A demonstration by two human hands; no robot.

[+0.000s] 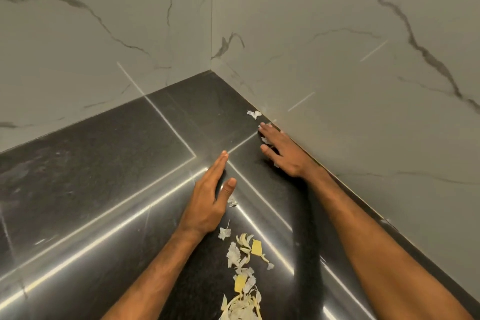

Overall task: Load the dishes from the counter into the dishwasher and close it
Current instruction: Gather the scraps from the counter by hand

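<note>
Pressing flat on the dark bench [104,176], both the left hand [207,202] and right hand [283,153] keep fingers spread, empty, scraps [241,267] between.

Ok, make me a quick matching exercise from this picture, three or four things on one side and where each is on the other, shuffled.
Things:
1. left hand
2. right hand
3. heap of scraps
4. lone white scrap

Places:
A. bottom middle, between the forearms
B. against the right wall
C. near the corner, beyond the right fingertips
D. flat on the dark counter, middle

Pairs: 1-D, 2-B, 3-A, 4-C
</note>
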